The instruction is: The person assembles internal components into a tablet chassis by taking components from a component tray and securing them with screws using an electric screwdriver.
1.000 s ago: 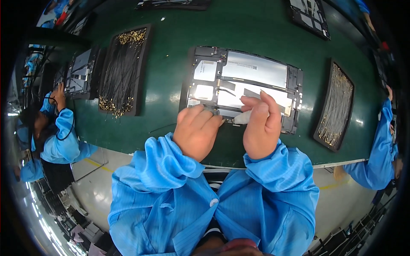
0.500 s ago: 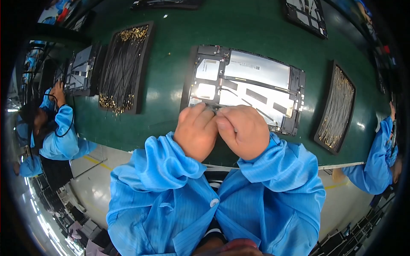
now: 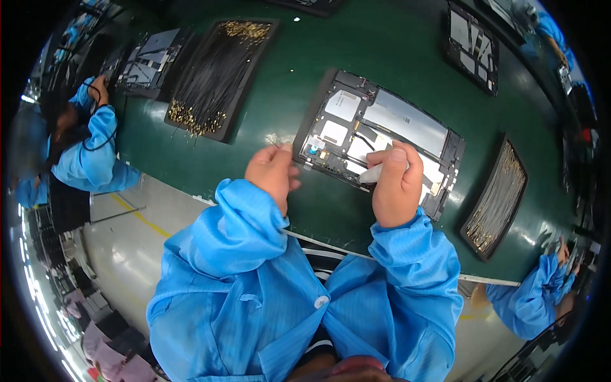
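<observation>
An opened tablet [image 3: 407,121], with its black frame, silvery panels and dark cables bared, lies tilted on a dark foam tray [image 3: 312,114]. Over its near edge, my right hand [image 3: 399,188] is closed around a whitish tapered tool [image 3: 374,174], whose tip points down at the tablet's near edge. My left hand [image 3: 272,175] is off the tablet, just beyond its near left corner. Thumb and forefinger are pinched there; something thin and dark seems to stick out at the fingertips, too small to name.
A black tray [image 3: 248,83] of dark cables with gold ends stands at the left, a tray [image 3: 496,197] of grey cables at the right. Other opened tablets lie on the green table [image 3: 267,114] at far left [image 3: 149,63] and far right [image 3: 472,48]. Co-workers in blue sleeves sit either side.
My hands were together at the tablet's near edge. The left has moved away leftward; the right now shows the whitish tool over the tablet. The view has turned.
</observation>
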The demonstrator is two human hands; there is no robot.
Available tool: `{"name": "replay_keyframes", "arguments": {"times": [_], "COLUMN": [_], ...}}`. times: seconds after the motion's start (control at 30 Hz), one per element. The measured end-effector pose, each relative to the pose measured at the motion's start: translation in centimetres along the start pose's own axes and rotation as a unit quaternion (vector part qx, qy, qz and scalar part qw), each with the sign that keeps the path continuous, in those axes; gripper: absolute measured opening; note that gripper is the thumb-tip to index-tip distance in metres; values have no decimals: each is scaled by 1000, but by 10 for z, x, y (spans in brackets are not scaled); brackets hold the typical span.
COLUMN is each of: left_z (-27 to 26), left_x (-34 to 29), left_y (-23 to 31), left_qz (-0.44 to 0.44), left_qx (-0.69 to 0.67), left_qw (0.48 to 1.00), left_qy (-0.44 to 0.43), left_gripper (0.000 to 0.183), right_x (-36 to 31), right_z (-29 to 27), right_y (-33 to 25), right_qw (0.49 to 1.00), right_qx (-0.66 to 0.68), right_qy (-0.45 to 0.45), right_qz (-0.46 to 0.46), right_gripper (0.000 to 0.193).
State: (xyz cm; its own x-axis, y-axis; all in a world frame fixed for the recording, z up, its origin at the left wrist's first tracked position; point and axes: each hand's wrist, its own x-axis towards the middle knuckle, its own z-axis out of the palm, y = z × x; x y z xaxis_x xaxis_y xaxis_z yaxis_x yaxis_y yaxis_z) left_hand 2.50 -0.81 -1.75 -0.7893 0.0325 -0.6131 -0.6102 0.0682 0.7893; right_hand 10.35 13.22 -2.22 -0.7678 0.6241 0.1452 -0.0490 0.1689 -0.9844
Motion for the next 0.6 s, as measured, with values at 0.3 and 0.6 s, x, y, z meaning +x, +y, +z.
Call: {"name": "replay_keyframes", "arguments": {"times": [0.3,0.6], "left_z": [-29,-6], "left_x": [-28,-14], "left_y": [0,9], "left_qz": [23,-50], "left_qx": [251,276], "left_qw": [945,919], "left_qy": [-209,-277], "left_gripper": [30,32], "right_x": [1,37], "right_z": [-1,-7], "right_y": [3,-26], "right_qw": [996,961], "right_qx": [80,-102], "right_qy": [1,-207], "right_qz": [31,152], "right_gripper": [26,35]}}
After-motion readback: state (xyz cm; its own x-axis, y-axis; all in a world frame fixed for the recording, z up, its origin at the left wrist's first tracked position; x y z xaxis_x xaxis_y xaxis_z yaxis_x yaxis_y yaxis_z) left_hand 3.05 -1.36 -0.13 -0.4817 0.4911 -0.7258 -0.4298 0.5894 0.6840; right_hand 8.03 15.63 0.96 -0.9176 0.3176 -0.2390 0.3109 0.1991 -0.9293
